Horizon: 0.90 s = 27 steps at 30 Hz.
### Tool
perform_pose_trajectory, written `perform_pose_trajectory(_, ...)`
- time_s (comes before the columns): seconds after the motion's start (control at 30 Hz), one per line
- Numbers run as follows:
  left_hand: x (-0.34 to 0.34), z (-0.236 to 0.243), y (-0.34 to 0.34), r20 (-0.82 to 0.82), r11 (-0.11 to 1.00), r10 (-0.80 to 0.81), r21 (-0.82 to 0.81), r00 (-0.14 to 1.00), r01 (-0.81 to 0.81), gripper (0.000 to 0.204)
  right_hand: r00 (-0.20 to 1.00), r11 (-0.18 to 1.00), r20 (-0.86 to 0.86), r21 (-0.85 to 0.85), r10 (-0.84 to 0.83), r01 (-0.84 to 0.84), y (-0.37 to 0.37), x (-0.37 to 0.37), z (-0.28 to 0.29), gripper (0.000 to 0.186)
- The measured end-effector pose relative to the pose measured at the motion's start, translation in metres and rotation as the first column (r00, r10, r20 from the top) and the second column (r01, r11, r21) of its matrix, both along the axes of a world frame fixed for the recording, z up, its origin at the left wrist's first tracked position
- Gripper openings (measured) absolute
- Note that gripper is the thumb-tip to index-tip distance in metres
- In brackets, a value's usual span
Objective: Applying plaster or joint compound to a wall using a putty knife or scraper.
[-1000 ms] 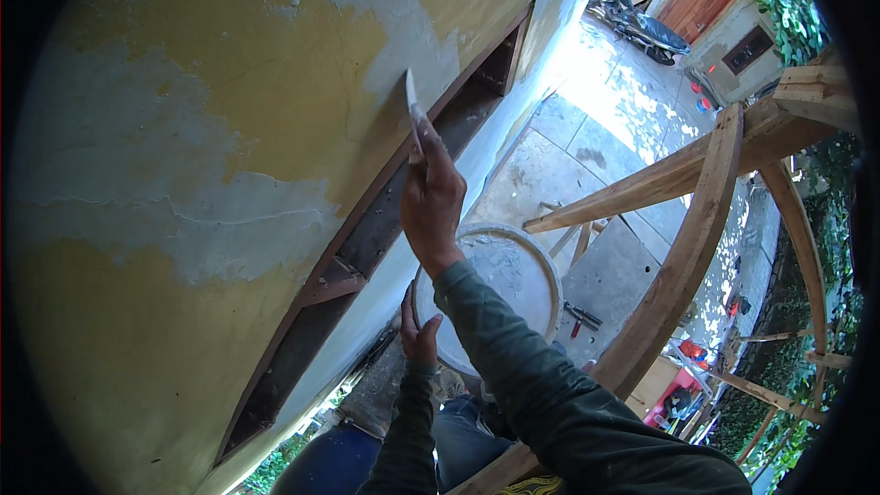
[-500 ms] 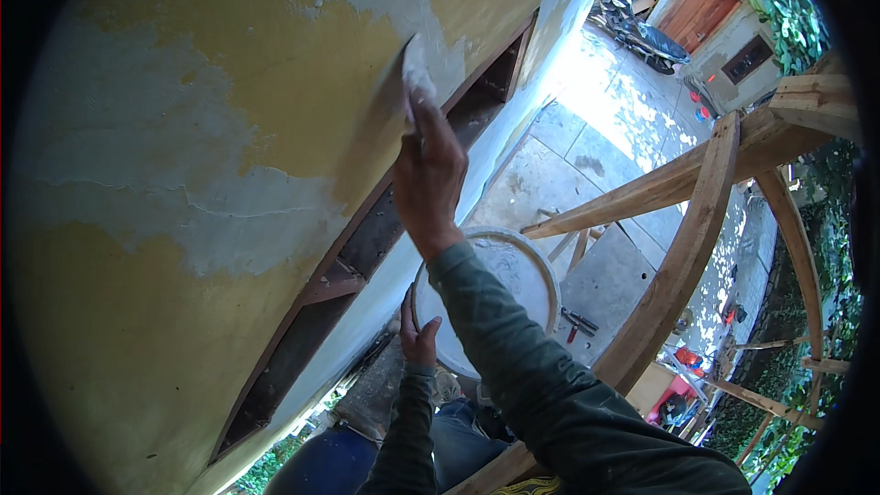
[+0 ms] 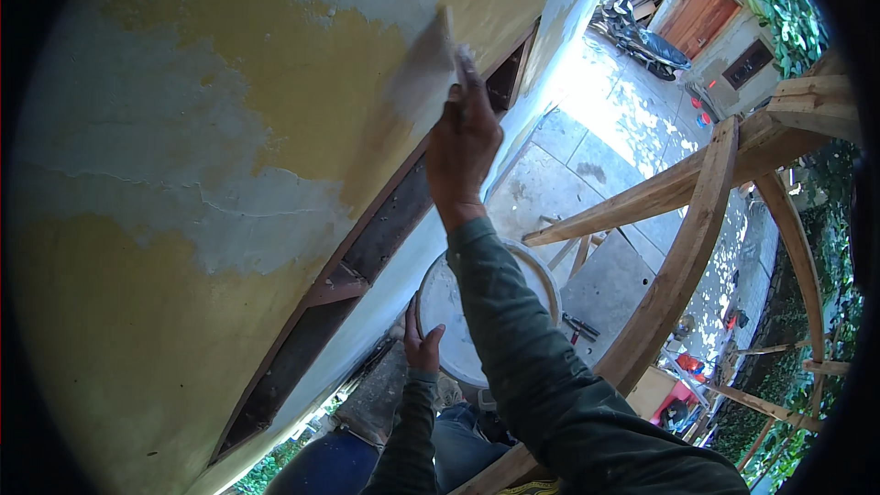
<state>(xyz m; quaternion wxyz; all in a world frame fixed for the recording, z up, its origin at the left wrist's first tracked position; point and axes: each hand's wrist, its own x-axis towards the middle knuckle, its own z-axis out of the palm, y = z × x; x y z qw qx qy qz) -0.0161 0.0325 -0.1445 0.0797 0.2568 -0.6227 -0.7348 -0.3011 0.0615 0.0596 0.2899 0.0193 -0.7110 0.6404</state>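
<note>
A thin, pale, flat-bladed tool (image 3: pixel 448 29) was gripped in the curled fingers of the right hand (image 3: pixel 466 148) at the yellow, grey-patched wall (image 3: pixel 316 96); a round, whitish basin (image 3: pixel 551 286) was held at its rim by the left hand (image 3: pixel 422 346), thumb spread from the fingers

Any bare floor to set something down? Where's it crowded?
As seen, paving bordered by the pale lower wall, the round tub and the long beam is bare but for stains. A smaller patch shows on the grey slab between the hand tools and the curved beam. Crowded: around the wooden legs beside the tub, and the lower right, with red items.
</note>
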Motion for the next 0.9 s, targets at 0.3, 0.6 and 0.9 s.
perform_pose_trajectory(0.3,0.0,-0.023,-0.001,0.024,1.0,0.01,-0.029,1.0,-0.009,0.078,0.953,0.923,-0.048,0.268,0.3,-0.277,-0.009,0.099,-0.03,0.05)
perform_pose_trajectory(0.6,-0.008,0.012,0.008,-0.023,0.999,-0.005,0.054,1.0,0.007,0.082,0.975,0.971,0.164,-0.209,0.149,-0.114,0.038,0.011,-0.024,0.035)
perform_pose_trajectory(0.9,0.0,-0.001,-0.007,-0.009,0.999,0.024,0.027,1.0,-0.023,0.085,0.992,0.987,0.006,0.103,0.122,-0.122,-0.013,0.052,0.02,0.044)
